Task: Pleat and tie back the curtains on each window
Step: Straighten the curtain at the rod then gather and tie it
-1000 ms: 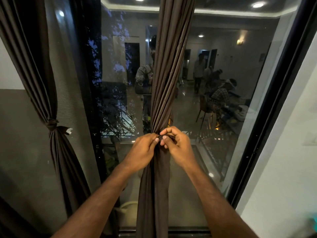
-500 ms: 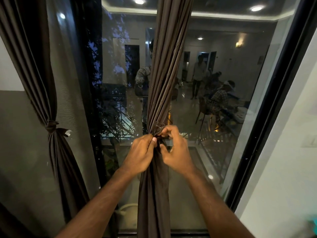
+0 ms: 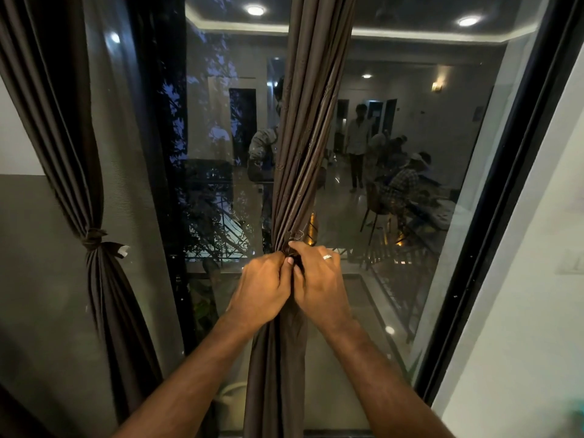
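Left hand [image 3: 264, 284] and right hand [image 3: 319, 279] pinched the tie [image 3: 292, 251] around the gathered middle curtain [image 3: 303, 137] before the window glass [image 3: 395, 279], knot apparently unfinished; the left curtain [image 3: 63, 121] by the frame's left edge hung already tied

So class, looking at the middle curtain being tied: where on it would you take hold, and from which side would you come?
Grip the middle curtain at its gathered waist, where both hands meet. There the pleats are squeezed into one narrow bundle that fingers can likely close round; above and below, the cloth spreads wider. Come from the room side, one hand at each flank, since the window glass lies behind it.
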Available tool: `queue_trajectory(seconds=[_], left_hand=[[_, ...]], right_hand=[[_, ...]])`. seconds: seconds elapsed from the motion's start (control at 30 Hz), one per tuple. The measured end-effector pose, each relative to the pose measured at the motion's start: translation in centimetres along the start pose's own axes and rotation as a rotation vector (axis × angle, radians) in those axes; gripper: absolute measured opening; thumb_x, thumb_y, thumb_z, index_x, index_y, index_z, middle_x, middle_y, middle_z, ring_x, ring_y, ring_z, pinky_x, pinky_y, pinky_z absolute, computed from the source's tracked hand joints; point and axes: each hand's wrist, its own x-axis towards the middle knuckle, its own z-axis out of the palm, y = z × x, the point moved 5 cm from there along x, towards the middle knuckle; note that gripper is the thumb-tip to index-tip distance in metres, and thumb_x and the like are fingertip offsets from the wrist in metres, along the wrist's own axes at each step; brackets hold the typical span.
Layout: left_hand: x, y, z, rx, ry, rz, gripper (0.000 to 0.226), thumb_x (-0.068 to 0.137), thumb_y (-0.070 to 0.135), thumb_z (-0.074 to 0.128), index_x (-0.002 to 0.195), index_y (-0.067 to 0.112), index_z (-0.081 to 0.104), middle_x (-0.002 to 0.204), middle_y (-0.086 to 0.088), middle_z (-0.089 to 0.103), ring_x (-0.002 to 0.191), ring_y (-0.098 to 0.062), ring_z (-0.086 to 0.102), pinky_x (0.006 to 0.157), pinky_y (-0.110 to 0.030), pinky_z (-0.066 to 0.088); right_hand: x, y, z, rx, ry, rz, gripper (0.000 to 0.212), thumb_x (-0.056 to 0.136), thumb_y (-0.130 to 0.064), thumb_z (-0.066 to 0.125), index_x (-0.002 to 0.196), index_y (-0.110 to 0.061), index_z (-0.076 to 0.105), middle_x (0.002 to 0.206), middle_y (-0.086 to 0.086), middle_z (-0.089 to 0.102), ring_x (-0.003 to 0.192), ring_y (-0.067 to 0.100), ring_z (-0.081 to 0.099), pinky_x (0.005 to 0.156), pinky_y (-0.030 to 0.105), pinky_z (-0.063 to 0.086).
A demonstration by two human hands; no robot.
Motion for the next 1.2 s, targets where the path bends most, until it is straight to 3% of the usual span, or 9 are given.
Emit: queue_trajectory(seconds=[0.13, 0.3, 0.47, 0.6, 0.77, 0.9, 1.03, 1.1, 1.2], left_hand=[[0.1, 0.1, -0.2, -0.003, 0.011, -0.054, 0.029, 0.103, 0.023, 0.046, 0.083, 0.012, 0.064, 0.077, -0.005, 0.067, 0.066, -0.019, 0.061, 0.061, -0.031, 0.044], [0.3, -0.5, -0.1, 0.034, -0.079, -0.056, 0.019, 0.096, 0.030, 0.049, 0.091, 0.016, 0.059, 0.083, -0.005, 0.066, 0.072, -0.023, 0.063, 0.065, -0.037, 0.051], [-0.3, -1.5, 0.6, 0.062, -0.162, 0.034, 0.009, 0.099, 0.021, 0.052, 0.104, 0.016, 0.048, 0.085, -0.007, 0.064, 0.076, -0.029, 0.064, 0.064, -0.038, 0.046], [-1.2, -2.1, 1.4, 0.038, -0.181, 0.118, 0.013, 0.102, 0.028, 0.050, 0.104, 0.020, 0.040, 0.083, -0.007, 0.064, 0.073, -0.033, 0.063, 0.059, -0.045, 0.046], [-1.0, -2.1, 1.3, -0.038, -0.136, 0.104, 0.030, 0.101, 0.025, 0.055, 0.114, 0.030, 0.028, 0.088, -0.004, 0.066, 0.076, -0.030, 0.066, 0.058, -0.037, 0.046], [-0.5, -1.4, 1.5, -0.018, -0.178, 0.232, 0.016, 0.103, 0.027, 0.049, 0.116, 0.026, 0.039, 0.089, 0.000, 0.062, 0.078, -0.021, 0.061, 0.064, -0.036, 0.047], [-0.5, -1.1, 1.8, 0.006, -0.154, 0.269, 0.011, 0.103, 0.027, 0.046, 0.110, 0.019, 0.050, 0.084, 0.002, 0.059, 0.075, -0.017, 0.057, 0.062, -0.025, 0.039], [-0.2, -1.0, 1.5, -0.005, -0.129, 0.213, 0.010, 0.104, 0.024, 0.049, 0.106, 0.016, 0.053, 0.082, 0.005, 0.057, 0.073, -0.017, 0.058, 0.061, -0.024, 0.036], [0.6, -1.7, 1.3, -0.010, -0.136, 0.104, 0.012, 0.104, 0.025, 0.050, 0.100, 0.014, 0.054, 0.075, 0.011, 0.050, 0.066, -0.013, 0.051, 0.058, -0.023, 0.030]], right_hand=[[-0.3, -0.7, 0.2, -0.038, 0.033, 0.001, 0.018, 0.095, -0.008, 0.066, 0.113, -0.009, 0.067, 0.106, 0.004, 0.069, 0.095, 0.024, 0.064, 0.084, 0.043, 0.049], [-0.2, 0.0, 1.1, -0.072, -0.052, 0.048, 0.024, 0.089, -0.008, 0.073, 0.112, -0.006, 0.069, 0.123, 0.007, 0.048, 0.103, 0.024, 0.056, 0.086, 0.039, 0.054], [0.7, 0.7, 1.4, -0.079, -0.188, 0.055, 0.016, 0.090, -0.017, 0.053, 0.095, -0.010, 0.066, 0.116, 0.003, 0.047, 0.095, 0.024, 0.054, 0.074, 0.045, 0.053], [1.0, 0.9, 1.4, -0.114, -0.286, 0.070, 0.026, 0.087, -0.026, 0.039, 0.084, -0.017, 0.063, 0.115, -0.001, 0.043, 0.096, 0.024, 0.051, 0.074, 0.045, 0.050], [1.3, 1.7, 2.0, -0.143, -0.388, 0.094, 0.017, 0.090, -0.021, 0.055, 0.090, -0.015, 0.071, 0.124, 0.000, 0.042, 0.106, 0.025, 0.049, 0.080, 0.047, 0.052], [1.3, 2.2, 2.1, -0.063, -0.442, 0.157, 0.013, 0.088, -0.017, 0.062, 0.093, -0.009, 0.072, 0.125, 0.003, 0.043, 0.110, 0.025, 0.047, 0.088, 0.045, 0.051], [1.6, 3.3, 2.4, 0.152, -0.426, 0.315, 0.011, 0.084, -0.003, 0.061, 0.078, -0.006, 0.069, 0.107, 0.002, 0.045, 0.090, 0.020, 0.055, 0.079, 0.044, 0.054], [1.5, 3.3, 1.7, 0.239, -0.312, 0.303, 0.020, 0.081, 0.005, 0.055, 0.084, -0.008, 0.070, 0.105, -0.001, 0.050, 0.088, 0.015, 0.057, 0.078, 0.038, 0.055], [0.7, 2.8, 1.0, 0.261, -0.257, 0.249, 0.039, 0.080, 0.006, 0.056, 0.109, -0.016, 0.068, 0.116, -0.005, 0.058, 0.102, 0.011, 0.060, 0.087, 0.030, 0.055]])
